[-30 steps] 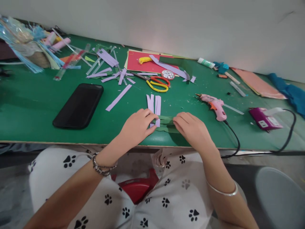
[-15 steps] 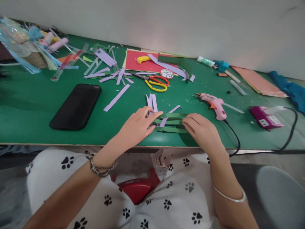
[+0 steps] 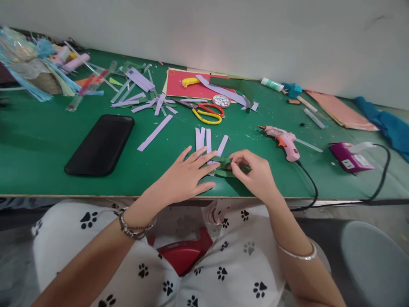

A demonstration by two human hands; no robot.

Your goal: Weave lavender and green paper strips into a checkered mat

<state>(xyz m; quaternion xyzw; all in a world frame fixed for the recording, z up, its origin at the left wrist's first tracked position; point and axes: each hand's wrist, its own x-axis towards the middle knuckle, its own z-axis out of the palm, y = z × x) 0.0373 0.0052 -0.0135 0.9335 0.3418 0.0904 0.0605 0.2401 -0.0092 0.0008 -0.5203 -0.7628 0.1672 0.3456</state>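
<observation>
My left hand (image 3: 188,175) lies flat with its fingers spread over the near ends of the purple paper strips (image 3: 208,138), close to the table's front edge. Green paper strips (image 3: 223,173) cross the purple ones and pass partly under its fingertips. To the right, my right hand (image 3: 254,172) pinches a green strip between thumb and fingers, with the strip bent upward. One purple strip (image 3: 223,145) slants away between the two hands. How the strips cross under my left hand is hidden.
A black phone (image 3: 100,145) lies at left. Scissors (image 3: 207,113), purple scraps (image 3: 140,79) and red paper (image 3: 182,88) are further back. A pink glue gun (image 3: 284,140) lies at right, its cord running over the edge, near a purple power adapter (image 3: 351,157).
My left hand has spread out flat over the strips. My right hand has moved left and curled a green strip upward, and the slanted purple strip now stands at a steeper angle.
</observation>
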